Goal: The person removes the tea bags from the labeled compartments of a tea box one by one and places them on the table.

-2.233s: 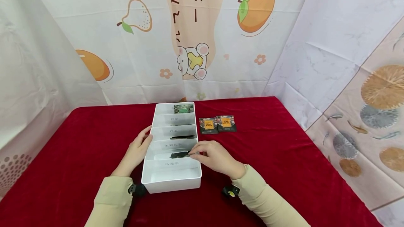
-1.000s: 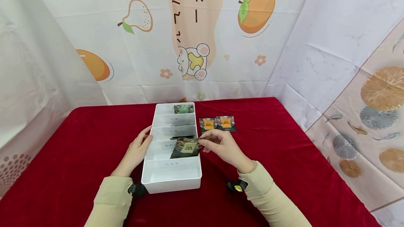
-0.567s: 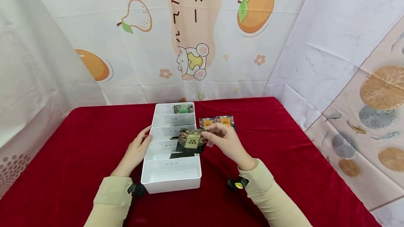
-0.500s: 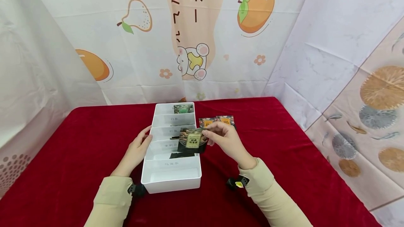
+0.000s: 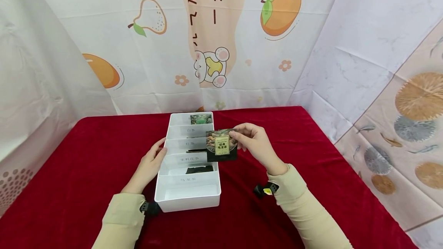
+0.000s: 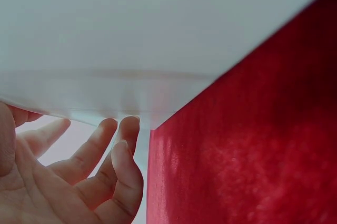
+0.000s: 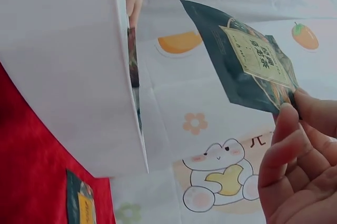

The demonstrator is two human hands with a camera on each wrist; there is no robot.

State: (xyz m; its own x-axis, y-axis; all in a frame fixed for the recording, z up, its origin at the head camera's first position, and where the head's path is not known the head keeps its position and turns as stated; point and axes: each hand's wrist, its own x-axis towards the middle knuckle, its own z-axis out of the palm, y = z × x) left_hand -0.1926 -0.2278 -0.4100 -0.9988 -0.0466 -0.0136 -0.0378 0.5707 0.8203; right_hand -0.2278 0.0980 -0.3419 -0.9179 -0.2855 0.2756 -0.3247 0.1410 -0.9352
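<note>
Between the thumb and fingers of my right hand [image 5: 254,141] is a dark tea sachet [image 5: 222,151] with a pale yellow label, its printed face showing. I hold it raised at the right rim of a white divided box [image 5: 187,204], overlapping the middle compartments in the head view. In the right wrist view the sachet [image 7: 226,71] is pinched by one corner, apart from the box wall [image 7: 63,76]. My left hand [image 5: 149,166] rests against the left side of the box. Its fingertips [image 6: 108,124] touch the outer wall, loosely bent.
A green sachet [image 5: 200,119] sits in the far compartment, and a black sachet [image 5: 199,169] lies in a nearer one. The dividers bear handwritten labels. An orange-labelled sachet [image 7: 81,203] lies on the red cloth [image 5: 86,156] right of the box.
My right hand has drawn the sachet up out of a near compartment, then moved it right and away from me, turning its face upright. It now covers the two orange-labelled sachets. Left hand unmoved.
</note>
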